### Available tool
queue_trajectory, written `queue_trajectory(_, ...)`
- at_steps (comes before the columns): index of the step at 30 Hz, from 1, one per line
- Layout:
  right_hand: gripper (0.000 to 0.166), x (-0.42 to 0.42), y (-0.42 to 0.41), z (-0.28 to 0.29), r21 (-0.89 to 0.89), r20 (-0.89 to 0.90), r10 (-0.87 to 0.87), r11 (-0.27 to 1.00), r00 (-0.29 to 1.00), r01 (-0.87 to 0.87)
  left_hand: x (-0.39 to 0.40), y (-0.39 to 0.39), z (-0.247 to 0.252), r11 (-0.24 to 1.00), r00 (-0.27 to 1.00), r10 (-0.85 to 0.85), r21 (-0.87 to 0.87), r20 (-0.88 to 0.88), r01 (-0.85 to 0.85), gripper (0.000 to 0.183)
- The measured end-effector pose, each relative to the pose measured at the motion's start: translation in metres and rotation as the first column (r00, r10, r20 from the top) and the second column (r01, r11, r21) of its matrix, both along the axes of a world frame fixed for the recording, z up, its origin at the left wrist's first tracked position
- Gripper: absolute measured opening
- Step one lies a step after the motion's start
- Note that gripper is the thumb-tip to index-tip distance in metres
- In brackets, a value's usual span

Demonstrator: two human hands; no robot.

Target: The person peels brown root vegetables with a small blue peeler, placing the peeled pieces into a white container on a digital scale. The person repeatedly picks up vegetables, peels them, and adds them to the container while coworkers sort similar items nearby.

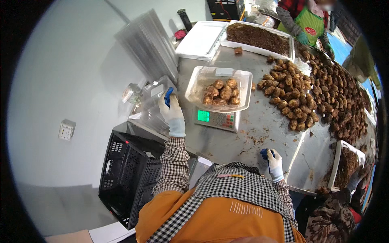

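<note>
My left hand (172, 114), in a white glove with blue fingers, is at the clear plastic containers (149, 114) on the table's left edge. Whether its fingers grip one is unclear. My right hand (275, 162), gloved alike, is low over the table's front edge with its fingers curled; its palm is hidden. Between and beyond my hands stands a digital scale (221, 119) with a lit green display. On it rests a white tray (190, 92), with a clear plastic container (242, 86) inside. Several brown, taro-like tubers (225, 92) lie in that container.
Loose tubers (288, 91) are heaped on the metal table (261, 121), beside a larger pile (340, 97). A soil-filled foam box (258, 39) stands behind. Tall stacked plastic containers (149, 45) lean leftward. Black crates (130, 173) stand lower left. Co-workers occupy the right side.
</note>
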State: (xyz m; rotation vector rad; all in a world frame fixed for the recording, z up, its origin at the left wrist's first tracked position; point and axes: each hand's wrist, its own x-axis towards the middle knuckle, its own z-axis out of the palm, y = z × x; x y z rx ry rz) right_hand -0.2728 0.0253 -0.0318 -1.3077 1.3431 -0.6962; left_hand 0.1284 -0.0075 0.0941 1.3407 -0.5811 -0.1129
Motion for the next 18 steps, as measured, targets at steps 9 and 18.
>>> queue_trajectory(9,0.026,0.026,-0.01,0.012,-0.104,0.094,-0.032,0.994,0.995,0.041,0.01,0.035,-0.018,0.999,0.99,-0.03,0.038,-0.136,0.035,0.024)
queue_trajectory(18,0.027,0.014,-0.007,-0.007,0.101,0.133,0.061,0.992,0.989,-0.075,0.004,0.021,-0.007,0.971,0.983,-0.186,0.154,-0.011,0.185,0.025)
